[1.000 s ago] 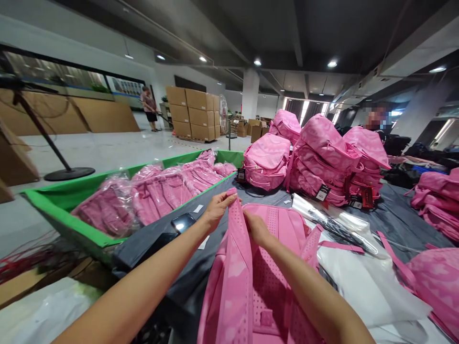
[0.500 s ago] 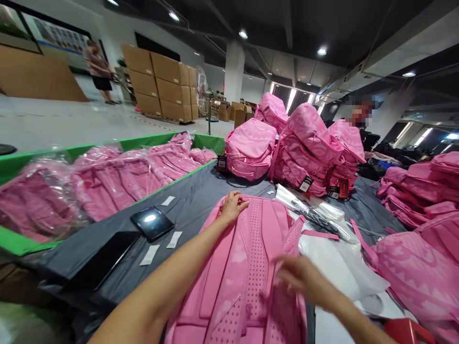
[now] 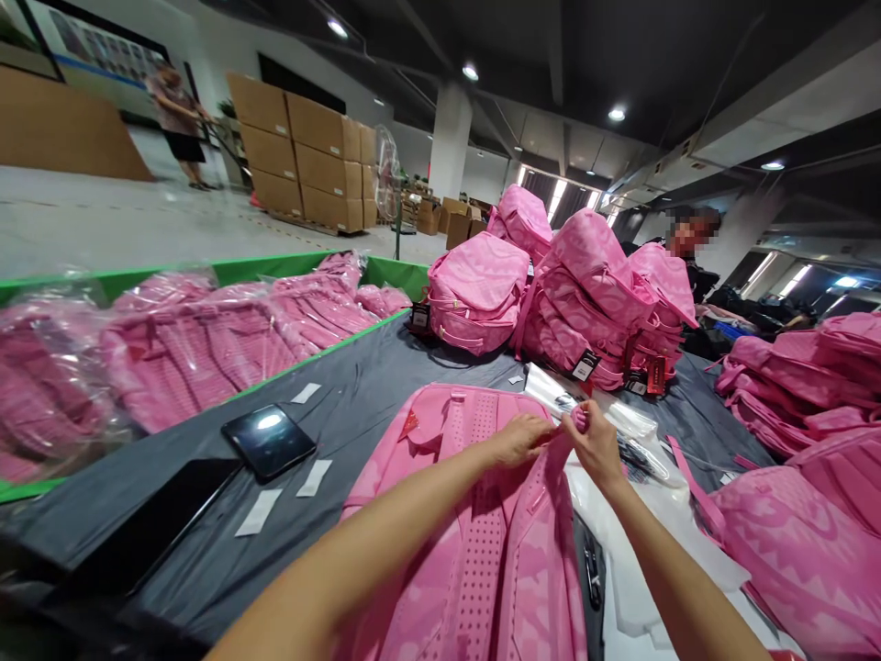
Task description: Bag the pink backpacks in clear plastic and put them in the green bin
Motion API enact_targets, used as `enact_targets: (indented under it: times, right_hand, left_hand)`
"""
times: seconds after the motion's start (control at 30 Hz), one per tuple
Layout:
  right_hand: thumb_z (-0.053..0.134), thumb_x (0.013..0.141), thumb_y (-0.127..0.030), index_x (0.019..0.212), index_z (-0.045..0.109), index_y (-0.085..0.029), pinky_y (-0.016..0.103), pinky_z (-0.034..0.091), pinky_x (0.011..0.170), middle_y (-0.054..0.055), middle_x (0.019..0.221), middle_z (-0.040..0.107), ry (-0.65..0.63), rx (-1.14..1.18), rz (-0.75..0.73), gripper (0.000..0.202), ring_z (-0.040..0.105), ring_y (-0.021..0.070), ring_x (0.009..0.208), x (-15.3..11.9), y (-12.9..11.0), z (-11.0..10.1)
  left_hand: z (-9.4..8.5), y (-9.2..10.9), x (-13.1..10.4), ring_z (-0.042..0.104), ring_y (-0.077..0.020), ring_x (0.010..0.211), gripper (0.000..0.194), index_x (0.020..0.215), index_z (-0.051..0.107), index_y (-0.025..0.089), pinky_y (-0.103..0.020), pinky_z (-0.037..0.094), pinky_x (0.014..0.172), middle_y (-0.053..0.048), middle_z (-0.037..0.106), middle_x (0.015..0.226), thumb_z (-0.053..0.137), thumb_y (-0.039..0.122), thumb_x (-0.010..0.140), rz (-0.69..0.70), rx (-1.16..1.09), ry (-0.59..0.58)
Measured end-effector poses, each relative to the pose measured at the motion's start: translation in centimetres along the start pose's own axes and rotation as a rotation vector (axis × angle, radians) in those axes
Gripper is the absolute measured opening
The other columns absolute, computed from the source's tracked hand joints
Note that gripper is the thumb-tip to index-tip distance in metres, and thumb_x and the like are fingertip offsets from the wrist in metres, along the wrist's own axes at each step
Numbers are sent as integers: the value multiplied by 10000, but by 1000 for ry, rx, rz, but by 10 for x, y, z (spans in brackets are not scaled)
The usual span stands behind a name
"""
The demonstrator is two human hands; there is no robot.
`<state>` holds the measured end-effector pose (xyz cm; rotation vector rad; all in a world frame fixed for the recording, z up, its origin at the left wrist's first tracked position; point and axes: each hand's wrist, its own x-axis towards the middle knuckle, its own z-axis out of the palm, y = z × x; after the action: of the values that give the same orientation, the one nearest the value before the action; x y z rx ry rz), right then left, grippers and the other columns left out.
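A pink backpack [image 3: 482, 514] lies on the grey-covered table, its padded back panel and shoulder straps facing up. At its upper right, my right hand [image 3: 593, 444] is closed on a shoulder strap [image 3: 556, 464], pinching it up. My left hand [image 3: 527, 439] reaches across the back panel to the same strap, fingers curled against it; its fingertips are partly hidden. A small red patch [image 3: 411, 420] shows at the backpack's upper left. Clear plastic bags [image 3: 640, 542] lie beside it on the right.
A green-edged bin [image 3: 392, 274] with plastic-wrapped pink backpacks [image 3: 199, 344] stands at the left. A tablet [image 3: 268, 439] and white paper slips [image 3: 259, 512] lie nearby. Stacked pink backpacks [image 3: 585, 285] stand at the back, more at the right. Two people are farther off.
My left hand has left the backpack's upper left edge and moved right to the strap. My right hand has moved up and taken hold of that strap, lifting its upper part.
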<state>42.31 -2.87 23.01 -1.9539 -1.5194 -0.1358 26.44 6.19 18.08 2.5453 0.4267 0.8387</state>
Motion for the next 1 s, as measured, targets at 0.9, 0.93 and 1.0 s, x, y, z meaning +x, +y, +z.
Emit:
enact_targets:
  times: [0.9,0.93,1.0]
  right_hand:
    - [769,789,-638,817,544,-205,205,327,419,-65,612,445,-161,675,-94,489,390,81,481,-58,-51,-113]
    - [779,786,-622,843,552,-204,209,333,427,-61,626,460,-158,676,-111,479,402,86,493,-54,-49,-119]
    - [774,795,-596,898,560,-202,218,350,454,-47,667,496,-162,658,-134,460,432,99,530,-42,-41,-129]
  left_hand:
    - [-28,65,15,603,-254,1119,209,1074,691,169,-387,459,1040,-113,680,1121,555,128,921,-42,-265,114]
    - [-31,63,13,587,-272,1134,209,1023,696,161,-419,440,1059,-123,673,1110,542,101,896,-124,-259,154]
    - [-38,59,-2,566,-286,1154,249,973,694,163,-459,414,1082,-126,668,1100,494,69,859,-212,-269,183]
